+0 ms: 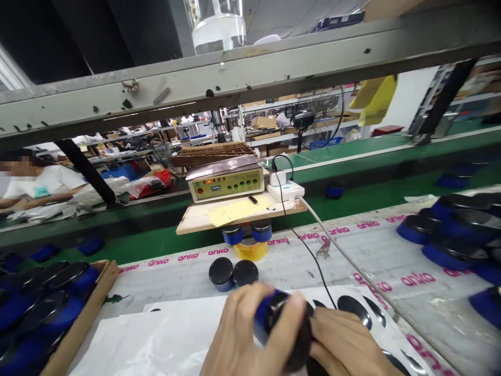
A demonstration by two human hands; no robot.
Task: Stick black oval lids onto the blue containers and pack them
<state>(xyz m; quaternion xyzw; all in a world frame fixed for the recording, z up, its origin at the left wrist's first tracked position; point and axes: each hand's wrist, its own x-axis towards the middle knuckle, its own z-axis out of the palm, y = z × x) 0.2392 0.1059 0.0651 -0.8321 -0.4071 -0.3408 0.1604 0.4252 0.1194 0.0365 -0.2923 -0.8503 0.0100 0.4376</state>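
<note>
My left hand (245, 337) is wrapped round a small round blue-and-black part (274, 318) near the bottom edge of the view. My right hand (346, 344) presses against the same part from the right, fingers closed on its black side. Both hands are above a white sheet (164, 334) that carries several black oval stickers (354, 305). Two more black-topped blue parts (233, 272) stand side by side just beyond my hands.
A beige tester box (226, 184) sits on a wooden board (195, 222) with a yellow paper, a white adapter and cables. A cardboard tray (84, 313) at left and a pile (457, 230) at right hold several blue parts. Another person (35, 183) works at far left.
</note>
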